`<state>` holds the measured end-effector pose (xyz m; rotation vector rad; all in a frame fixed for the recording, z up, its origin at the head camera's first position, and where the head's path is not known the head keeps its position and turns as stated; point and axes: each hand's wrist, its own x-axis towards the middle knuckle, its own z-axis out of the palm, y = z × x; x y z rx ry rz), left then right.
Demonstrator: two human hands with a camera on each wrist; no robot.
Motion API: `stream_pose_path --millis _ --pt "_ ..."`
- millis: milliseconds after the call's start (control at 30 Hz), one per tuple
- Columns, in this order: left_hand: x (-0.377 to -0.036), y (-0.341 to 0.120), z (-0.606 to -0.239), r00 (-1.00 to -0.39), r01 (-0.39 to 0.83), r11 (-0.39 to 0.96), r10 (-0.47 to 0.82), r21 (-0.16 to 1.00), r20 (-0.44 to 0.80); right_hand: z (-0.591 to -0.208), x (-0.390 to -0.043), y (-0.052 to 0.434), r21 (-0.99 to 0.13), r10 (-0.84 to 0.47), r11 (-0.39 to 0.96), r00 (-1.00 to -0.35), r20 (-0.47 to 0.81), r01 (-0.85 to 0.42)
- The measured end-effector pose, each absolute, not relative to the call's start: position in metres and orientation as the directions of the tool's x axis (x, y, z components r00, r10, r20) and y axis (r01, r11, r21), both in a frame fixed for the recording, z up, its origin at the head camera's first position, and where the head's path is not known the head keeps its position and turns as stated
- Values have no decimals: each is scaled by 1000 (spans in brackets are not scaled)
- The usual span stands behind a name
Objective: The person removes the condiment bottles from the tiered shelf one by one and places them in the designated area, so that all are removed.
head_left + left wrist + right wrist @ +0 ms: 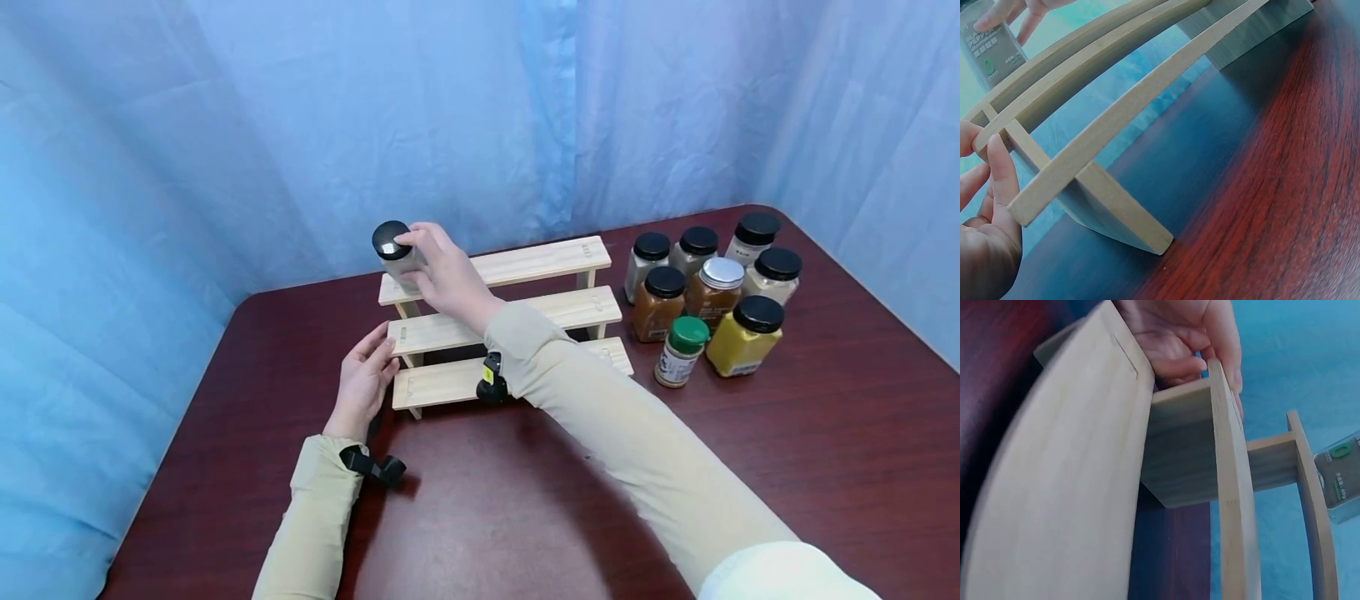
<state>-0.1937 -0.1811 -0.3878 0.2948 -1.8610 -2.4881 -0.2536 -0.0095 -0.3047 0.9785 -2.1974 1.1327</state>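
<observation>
- The right hand (442, 271) grips a clear spice jar (395, 254) with a black lid, fingers curled round its upper part and lid edge.
- That jar stands at the left end of the top step of a three-step wooden rack (540, 261); whether its base is fully down on the step cannot be told.
- In the left wrist view the jar (991, 50) shows above the rack's (1104, 125) slats, with fingertips (988, 22) on its top and a green mark on its label.
- The left hand (363, 385) rests against the left end of the rack, at the middle and bottom steps, fingers nearly straight and holding nothing; its fingers (1000, 172) press the slat ends.
- In the right wrist view the same left hand (1191, 344) shows behind the rack's (1072, 487) side panel.
- The rack stands on a dark red-brown worktop (825, 450).
- To the right of the rack, near its right end, stands a cluster of jars (712, 292): several with black lids, one with a silver lid (722, 272), one small with a green lid (681, 351), and a yellow-filled one (746, 337).
- Behind the rack hangs a blue curtain (300, 125).
- Both sleeves are pale beige, each with a black strap near the wrist.
</observation>
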Motion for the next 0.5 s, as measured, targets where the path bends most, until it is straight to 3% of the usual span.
stream_pose_path --millis 300,500 --pt "-194 -181 -388 -982 -97 -285 -128 954 -138 -307 -235 9 -558 -320 283 -625 712 -780" --pt "-194 -181 -388 -982 -89 -297 -131 951 -133 -308 -223 26 -501 -274 143 -521 809 -854"
